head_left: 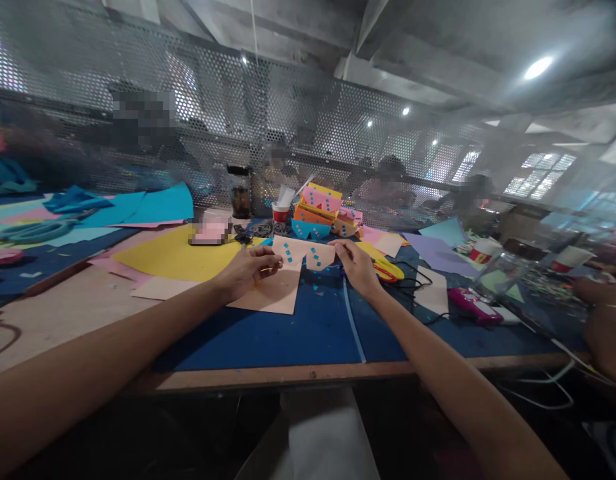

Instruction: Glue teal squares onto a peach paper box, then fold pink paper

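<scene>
Both my hands hold a peach paper cut-out (304, 253) with small blue squares stuck on it, just above the blue mat (308, 327). My left hand (249, 267) pinches its left end, fingers closed on the paper. My right hand (357, 265) pinches its right end the same way. Under my left hand lies a plain peach paper sheet (271, 293). A thin light-blue strip (353, 323) lies on the mat below my right hand.
A stack of finished coloured cut-outs (321, 212), a red paper cup (281, 213) and a dark jar (239, 191) stand behind. Yellow sheet (175, 255) lies left, yellow scissors (388, 269) and a pink glue gun (475, 306) right. Another person's hand (605, 320) is at far right. Mesh screen behind.
</scene>
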Available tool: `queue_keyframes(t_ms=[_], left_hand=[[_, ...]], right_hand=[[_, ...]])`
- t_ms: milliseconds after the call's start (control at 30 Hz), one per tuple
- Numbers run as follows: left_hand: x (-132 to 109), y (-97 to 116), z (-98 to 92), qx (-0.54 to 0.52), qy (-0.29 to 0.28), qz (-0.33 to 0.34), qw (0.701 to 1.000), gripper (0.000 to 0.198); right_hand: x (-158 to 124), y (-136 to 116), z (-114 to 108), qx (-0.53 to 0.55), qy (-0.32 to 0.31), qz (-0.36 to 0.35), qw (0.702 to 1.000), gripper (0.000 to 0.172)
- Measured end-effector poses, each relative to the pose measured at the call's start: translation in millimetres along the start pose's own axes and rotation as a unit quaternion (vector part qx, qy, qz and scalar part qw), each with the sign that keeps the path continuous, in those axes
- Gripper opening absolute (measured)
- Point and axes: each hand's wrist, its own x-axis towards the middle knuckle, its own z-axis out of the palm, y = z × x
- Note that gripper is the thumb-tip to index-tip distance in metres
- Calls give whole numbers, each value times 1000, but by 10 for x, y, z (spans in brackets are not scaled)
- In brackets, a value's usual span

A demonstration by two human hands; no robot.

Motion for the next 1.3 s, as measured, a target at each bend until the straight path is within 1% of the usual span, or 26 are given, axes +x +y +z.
queue_keyframes(t_ms=[167,267,367,400,467,567,633,833,1033,1200,1300], left_hand=[[11,-22,-12,13,-5,-6,1000,34],[11,-35,-11,21,-7,5,1000,33],[4,-47,-2,30,-16,19,999,32],[1,-52,1,34,-19,22,999,32],[-3,-61,2,41,-27,26,998,30],[-1,-71,-4,47,-35,31,998,28],[3,-73,-8,48,-37,32,998,27],[-3,-72,5,50,-40,32,997,26],[2,-107,3,47,-41,30,998,26],[1,-102,8,46,-39,27,998,27],[-16,-94,26,45,-42,26,998,26]], right_hand=[[-1,13,-20,-36,-2,-9,999,38],[7,6,-31,-70,18,-14,997,36],[32,-50,-13,-98,39,-43,993,31],[43,-77,1,-101,34,-57,993,29],[63,-129,41,-99,4,-69,993,24],[86,-178,104,-95,-47,-40,994,15],[97,-186,132,-95,-59,-22,993,13],[135,-149,179,-94,-65,-2,993,6],[143,-117,190,-82,-66,2,994,2],[130,-147,139,-61,-78,-7,995,11],[120,-121,161,-64,-68,-4,996,10]])
